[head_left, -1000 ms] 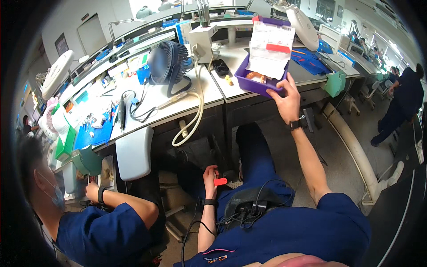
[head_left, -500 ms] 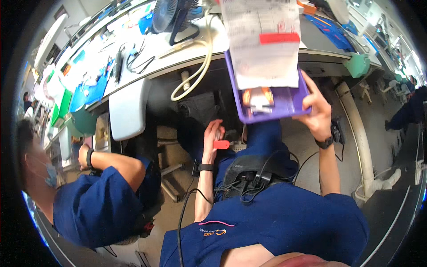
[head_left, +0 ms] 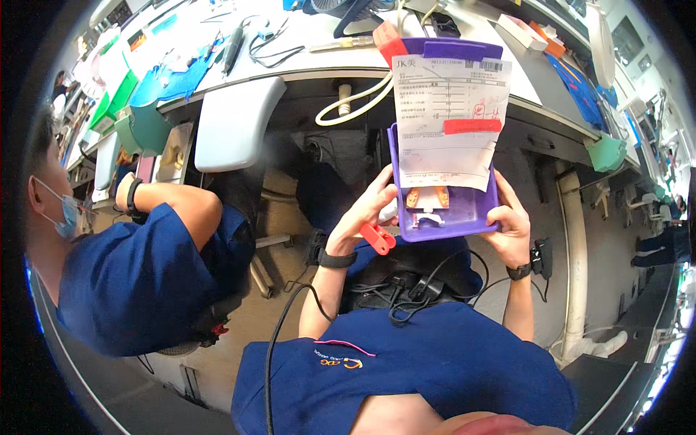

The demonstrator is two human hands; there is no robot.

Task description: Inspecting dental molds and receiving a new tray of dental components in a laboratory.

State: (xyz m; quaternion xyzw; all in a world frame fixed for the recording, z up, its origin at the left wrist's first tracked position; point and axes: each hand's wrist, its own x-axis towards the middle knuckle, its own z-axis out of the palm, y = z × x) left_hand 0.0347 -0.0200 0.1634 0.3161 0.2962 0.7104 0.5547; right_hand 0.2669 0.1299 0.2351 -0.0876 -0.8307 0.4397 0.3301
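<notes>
My right hand [head_left: 510, 223] grips the right wall of a purple plastic tray [head_left: 435, 233], its thumb over the rim. At the tray's left side is my left hand [head_left: 368, 206], closed round a red clip [head_left: 378, 238] and something whitish, mostly hidden by the fingers. Its fingertips are against the tray's left wall. A printed paper form [head_left: 451, 145] with a red strip covers the tray's far part. Below the form's near edge, a tan dental model [head_left: 428, 197] lies inside, with a small white and metallic piece [head_left: 429, 218] beside it.
The white workbench [head_left: 304, 65] holds a fan, a handpiece with a pale hose [head_left: 355, 112], and a blue cloth [head_left: 185, 80]. Another purple tray [head_left: 462, 49] and a red block [head_left: 389, 42] sit behind the form. To my left, a masked co-worker [head_left: 145, 254] sits beside a pale armrest [head_left: 238, 123].
The tray has come down and nearer, away from the bench edge. My left hand has risen to the tray's left side with the red clip. Another purple tray is now visible behind.
</notes>
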